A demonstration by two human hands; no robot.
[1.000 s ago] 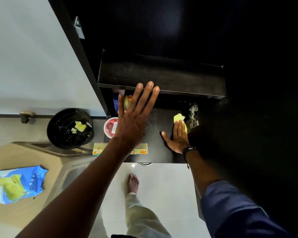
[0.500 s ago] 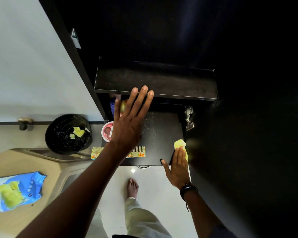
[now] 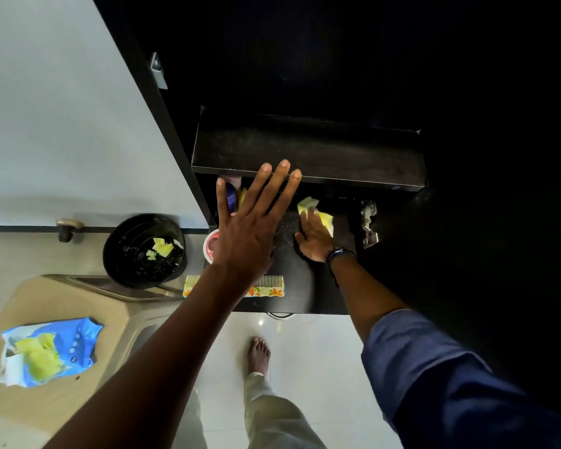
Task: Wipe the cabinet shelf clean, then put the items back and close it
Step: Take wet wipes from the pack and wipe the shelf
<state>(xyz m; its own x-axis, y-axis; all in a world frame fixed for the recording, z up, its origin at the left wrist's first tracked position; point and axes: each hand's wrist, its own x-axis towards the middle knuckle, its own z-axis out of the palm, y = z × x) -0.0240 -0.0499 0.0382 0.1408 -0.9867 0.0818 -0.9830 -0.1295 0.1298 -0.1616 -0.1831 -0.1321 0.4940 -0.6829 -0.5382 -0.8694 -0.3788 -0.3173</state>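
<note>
My right hand presses a yellow wipe flat onto the black lower shelf, well inside the cabinet. White specks dot the shelf left of the wipe. My left hand hangs in the air with straight, spread fingers, its tips near the front edge of the upper shelf. Beneath it, on the shelf's left side, sit a round pink-and-white tub, a flowered comb and a blue bottle, each partly hidden.
The open white cabinet door stands at the left. A black bin with used yellow wipes is on the floor. A blue wipe packet lies on a beige plastic seat. A metal hinge sits on the cabinet's right wall. My bare foot is below.
My right hand has slid the wipe from the shelf's front right corner back into the cabinet and leftward. My left hand has stayed raised in about the same place.
</note>
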